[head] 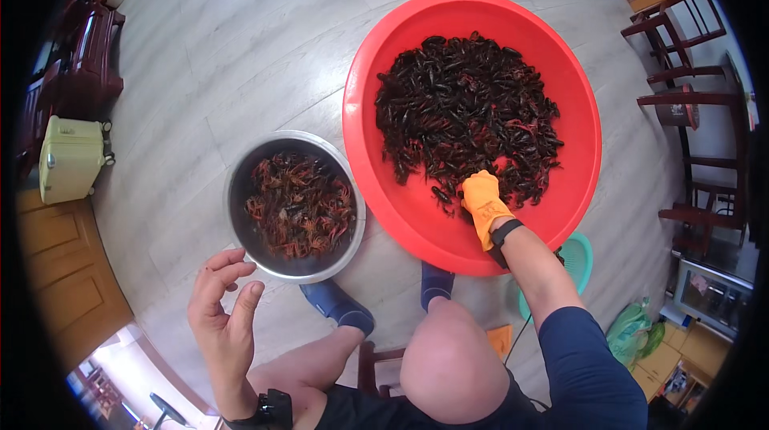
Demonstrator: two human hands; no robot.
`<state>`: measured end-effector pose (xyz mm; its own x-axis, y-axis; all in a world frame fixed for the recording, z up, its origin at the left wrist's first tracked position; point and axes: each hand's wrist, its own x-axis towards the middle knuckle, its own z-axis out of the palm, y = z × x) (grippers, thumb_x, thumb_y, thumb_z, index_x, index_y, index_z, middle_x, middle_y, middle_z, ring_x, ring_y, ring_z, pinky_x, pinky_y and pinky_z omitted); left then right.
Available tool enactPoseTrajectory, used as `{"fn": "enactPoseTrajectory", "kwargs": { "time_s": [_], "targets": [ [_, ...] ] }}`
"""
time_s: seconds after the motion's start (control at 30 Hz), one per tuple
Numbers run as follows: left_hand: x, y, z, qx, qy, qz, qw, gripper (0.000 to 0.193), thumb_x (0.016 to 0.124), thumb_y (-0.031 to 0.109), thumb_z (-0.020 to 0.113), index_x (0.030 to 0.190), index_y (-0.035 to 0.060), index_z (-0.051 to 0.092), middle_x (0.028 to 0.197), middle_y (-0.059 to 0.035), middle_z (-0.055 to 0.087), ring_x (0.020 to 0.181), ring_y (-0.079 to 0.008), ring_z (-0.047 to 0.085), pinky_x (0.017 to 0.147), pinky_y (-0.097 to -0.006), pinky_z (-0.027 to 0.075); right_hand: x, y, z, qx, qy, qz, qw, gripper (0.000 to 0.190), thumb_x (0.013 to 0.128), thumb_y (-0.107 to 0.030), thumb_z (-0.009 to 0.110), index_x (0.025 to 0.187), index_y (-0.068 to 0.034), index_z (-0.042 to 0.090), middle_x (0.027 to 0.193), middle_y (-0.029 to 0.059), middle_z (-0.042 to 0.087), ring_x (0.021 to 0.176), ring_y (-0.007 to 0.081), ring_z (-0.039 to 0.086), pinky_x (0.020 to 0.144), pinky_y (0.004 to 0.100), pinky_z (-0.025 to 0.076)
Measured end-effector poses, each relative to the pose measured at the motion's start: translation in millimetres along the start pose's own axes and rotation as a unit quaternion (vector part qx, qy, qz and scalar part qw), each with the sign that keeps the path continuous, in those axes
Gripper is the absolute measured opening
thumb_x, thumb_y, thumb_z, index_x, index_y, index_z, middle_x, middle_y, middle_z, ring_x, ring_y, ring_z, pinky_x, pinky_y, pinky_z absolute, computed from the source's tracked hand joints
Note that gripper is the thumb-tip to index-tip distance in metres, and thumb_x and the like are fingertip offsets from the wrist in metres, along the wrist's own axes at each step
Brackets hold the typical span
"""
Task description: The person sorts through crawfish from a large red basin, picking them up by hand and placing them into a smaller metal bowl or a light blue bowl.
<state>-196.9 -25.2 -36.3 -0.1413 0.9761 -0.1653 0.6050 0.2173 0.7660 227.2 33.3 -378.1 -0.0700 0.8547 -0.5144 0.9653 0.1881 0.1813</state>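
A large red plastic basin point(384, 207) holds a heap of dark crayfish point(462, 105). My right hand point(482, 198), in an orange rubber glove, is down in the basin at the near edge of the heap; its fingertips are hidden, so whether it grips a crayfish does not show. To the left stands a round metal pot point(236, 207) containing reddish crayfish parts or crayfish point(300, 207). My left hand point(225, 301) is bare and raised beside the pot's near left rim, thumb and fingers apart, holding nothing.
My feet in blue footwear point(339, 304) are near both containers. A turquoise plastic basket point(580, 261) sits partly behind my right forearm. An orange item point(500, 340) lies on the floor. Dark wooden chairs point(697, 96) stand right; a pale suitcase point(72, 159) stands left.
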Motion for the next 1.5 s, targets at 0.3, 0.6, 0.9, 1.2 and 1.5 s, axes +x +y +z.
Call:
{"fn": "enactPoseTrajectory", "kwargs": {
  "time_s": [0.3, 0.6, 0.9, 1.2, 1.5],
  "targets": [
    [-0.7, 10.7, 3.1, -0.028, 0.02, 0.019, 0.999, 0.02, 0.083, 0.011, 0.077, 0.101, 0.0044, 0.072, 0.116, -0.0126, 0.068, 0.106, -0.022, 0.061, 0.083, -0.0317, 0.045, -16.9, 25.2, 40.0, 0.096, 0.13, 0.015, 0.987, 0.013, 0.065, -0.023, 0.078, 0.076, -0.017, 0.078, 0.082, 0.0055, 0.07, 0.088, 0.0295, 0.065, 0.077, 0.0433, 0.054],
    [-7.6, 2.2, -19.2, -0.094, 0.058, -0.028, 0.994, 0.016, 0.091, 0.008, 0.069, 0.105, 0.0003, 0.069, 0.121, -0.0156, 0.065, 0.116, -0.0229, 0.058, 0.103, -0.0344, 0.041, -102.4, 91.1, -105.0, 0.109, 0.098, 0.102, 0.984, 0.013, 0.077, -0.03, 0.071, 0.08, -0.02, 0.079, 0.081, 0.0083, 0.071, 0.085, 0.0317, 0.068, 0.076, 0.0458, 0.056],
    [4.7, 1.8, -6.1, -0.072, 0.053, -0.027, 0.996, 0.018, 0.087, 0.012, 0.074, 0.101, 0.0002, 0.07, 0.114, -0.0148, 0.066, 0.107, -0.0234, 0.058, 0.09, -0.0327, 0.043, -6.0, 10.0, -11.5, 0.083, 0.039, 0.041, 0.995, 0.033, 0.068, -0.038, 0.083, 0.083, -0.009, 0.077, 0.087, 0.0095, 0.07, 0.095, 0.031, 0.065, 0.083, 0.0432, 0.054],
    [13.7, 15.5, 1.4, -0.073, 0.067, -0.019, 0.995, 0.017, 0.084, 0.005, 0.073, 0.1, -0.0003, 0.07, 0.111, -0.0143, 0.067, 0.106, -0.0225, 0.059, 0.089, -0.0315, 0.044, -59.2, 18.6, -69.2, 0.185, 0.164, 0.061, 0.967, 0.029, 0.068, -0.032, 0.084, 0.084, -0.009, 0.076, 0.084, 0.0089, 0.068, 0.091, 0.0305, 0.062, 0.079, 0.0413, 0.053],
    [2.6, 84.6, 103.7, 0.004, -0.009, 0.356, 0.935, 0.041, 0.069, 0.008, 0.081, 0.108, 0.0039, 0.068, 0.104, -0.0134, 0.064, 0.097, -0.0321, 0.059, 0.083, -0.0418, 0.051, -169.3, 12.1, -259.1, 0.143, 0.395, -0.192, 0.887, 0.029, 0.063, -0.022, 0.084, 0.084, -0.011, 0.068, 0.067, 0.004, 0.057, 0.071, 0.0274, 0.056, 0.064, 0.0407, 0.046]
  ]
}}
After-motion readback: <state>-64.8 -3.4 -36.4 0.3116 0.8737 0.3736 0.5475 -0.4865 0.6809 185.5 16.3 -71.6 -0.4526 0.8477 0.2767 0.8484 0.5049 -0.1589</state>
